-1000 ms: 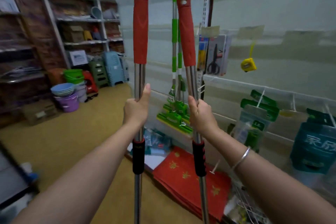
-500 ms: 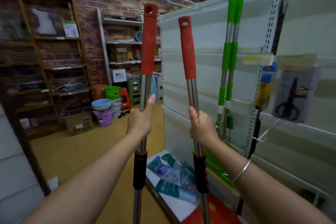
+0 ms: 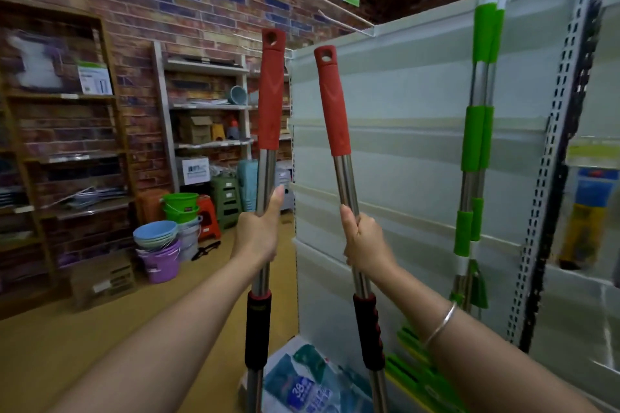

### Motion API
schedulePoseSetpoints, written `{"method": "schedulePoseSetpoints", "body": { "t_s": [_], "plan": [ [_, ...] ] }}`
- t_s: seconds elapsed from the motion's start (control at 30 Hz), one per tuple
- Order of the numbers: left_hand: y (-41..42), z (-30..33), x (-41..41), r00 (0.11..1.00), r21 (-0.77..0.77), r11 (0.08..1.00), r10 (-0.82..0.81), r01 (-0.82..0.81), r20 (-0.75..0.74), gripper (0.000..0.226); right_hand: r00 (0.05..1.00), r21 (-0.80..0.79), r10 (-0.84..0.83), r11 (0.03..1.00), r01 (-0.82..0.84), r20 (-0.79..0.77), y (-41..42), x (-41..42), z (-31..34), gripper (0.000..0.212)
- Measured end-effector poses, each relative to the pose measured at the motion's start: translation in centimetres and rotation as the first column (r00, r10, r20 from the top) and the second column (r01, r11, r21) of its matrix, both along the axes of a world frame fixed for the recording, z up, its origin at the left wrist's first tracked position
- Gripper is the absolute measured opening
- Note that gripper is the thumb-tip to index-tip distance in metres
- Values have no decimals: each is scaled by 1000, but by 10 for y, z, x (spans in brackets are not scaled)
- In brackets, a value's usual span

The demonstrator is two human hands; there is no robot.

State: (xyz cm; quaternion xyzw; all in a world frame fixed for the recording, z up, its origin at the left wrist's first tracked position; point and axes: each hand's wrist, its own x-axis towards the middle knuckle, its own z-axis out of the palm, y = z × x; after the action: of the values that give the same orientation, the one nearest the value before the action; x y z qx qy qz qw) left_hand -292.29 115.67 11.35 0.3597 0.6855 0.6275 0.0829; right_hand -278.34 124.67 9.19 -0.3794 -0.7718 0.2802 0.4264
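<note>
I hold two steel mop poles upright, each with a red top grip and a black collar lower down. My left hand (image 3: 257,232) grips the left pole (image 3: 271,90) on its bare steel, thumb up along the shaft. My right hand (image 3: 365,241) grips the right pole (image 3: 332,100), which leans slightly left at its top. Both pole ends run out of view below. A silver bangle (image 3: 442,323) sits on my right wrist.
A white shelving panel (image 3: 402,151) stands straight ahead, with two green-gripped mops (image 3: 476,131) hanging on it. Packaged goods (image 3: 302,386) lie at its base. Stacked buckets and basins (image 3: 161,245) and stools (image 3: 228,204) sit left by brick-wall shelves (image 3: 208,104).
The view has swung left and upward: the hanging scissors, tape measure and red mats have left the frame. Both hands keep their grip at the same height on the poles.
</note>
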Motion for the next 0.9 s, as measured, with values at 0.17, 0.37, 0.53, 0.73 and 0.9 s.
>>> {"method": "schedulePoseSetpoints", "body": {
  "t_s": [0.17,0.37,0.53,0.73,0.9],
  "plan": [
    [64,18,-65,994,-18,994,-106,106,-11,69,990,-23,-130,991,129,-62,52,-44,19,51],
    [137,41,-128,975,-20,976,-216,216,-41,72,968,-12,-225,974,225,-107,106,-88,40,54],
    [193,58,-164,950,-7,951,-310,310,-42,66,950,20,-278,959,283,-144,154,-129,53,66],
    [251,82,-196,922,-1,924,-382,383,-54,67,943,69,-304,947,315,-137,201,-174,78,60],
    [297,98,-213,893,11,894,-446,447,-50,68,918,93,-367,919,383,-153,235,-198,105,76]
  ]
}}
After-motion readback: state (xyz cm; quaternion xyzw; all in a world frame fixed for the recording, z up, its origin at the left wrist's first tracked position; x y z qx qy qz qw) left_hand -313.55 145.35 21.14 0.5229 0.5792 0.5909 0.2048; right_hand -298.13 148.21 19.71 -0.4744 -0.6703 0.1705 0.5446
